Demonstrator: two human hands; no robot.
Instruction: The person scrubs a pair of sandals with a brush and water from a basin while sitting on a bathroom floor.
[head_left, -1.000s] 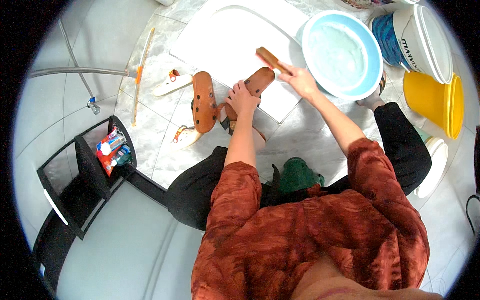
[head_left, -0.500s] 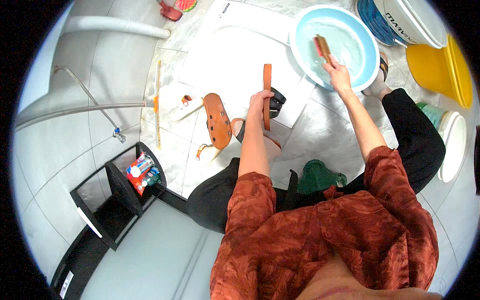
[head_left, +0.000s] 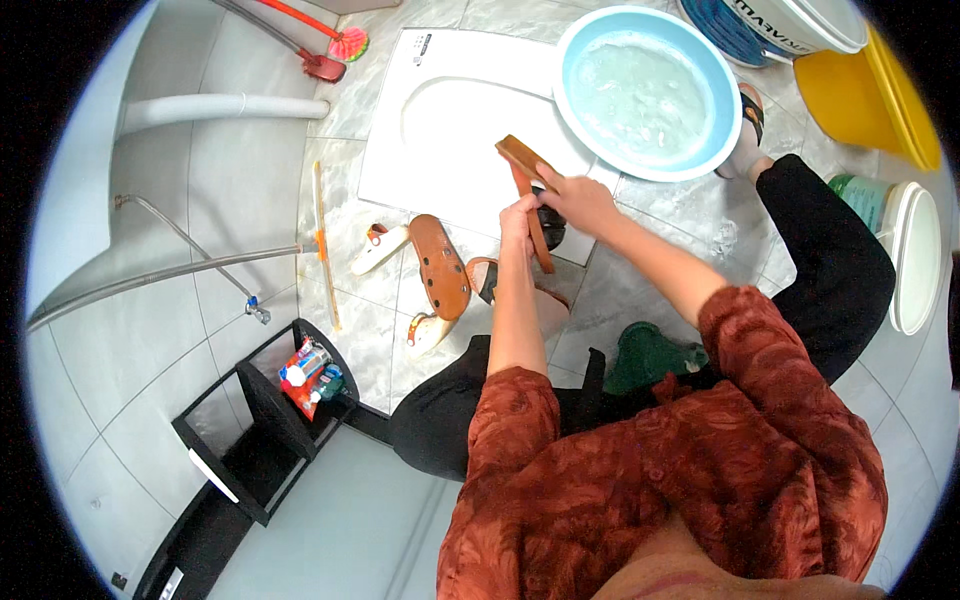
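Note:
My left hand [head_left: 516, 222] is closed round a brown-soled sandal [head_left: 541, 248] with a black upper, seen edge-on. Over it, my right hand [head_left: 582, 205] grips a wooden scrubbing brush [head_left: 522, 157], whose head lies across the sole's far end; the bristles are hidden. Both hands are above the front part of a white squat toilet pan [head_left: 385, 130]. Left of them, another brown sole [head_left: 440, 265] with dark holes lies on the tiles, between a white sandal [head_left: 382, 251] and another white sandal [head_left: 430, 331]. To the right stands a light-blue basin [head_left: 727, 120] of cloudy water.
White buckets [head_left: 912, 258] and a yellow tub [head_left: 860, 95] stand at the right. A green stool [head_left: 648, 358] is below me. At left are a black shelf [head_left: 265, 430] with packets, a wall pipe [head_left: 220, 110] and a tap hose [head_left: 180, 240]. Wet floor shows near the basin.
My right hand has brought the brush out of the basin, leftward onto the sandal in my left hand. The sandal has tilted, and the whole view has shifted slightly.

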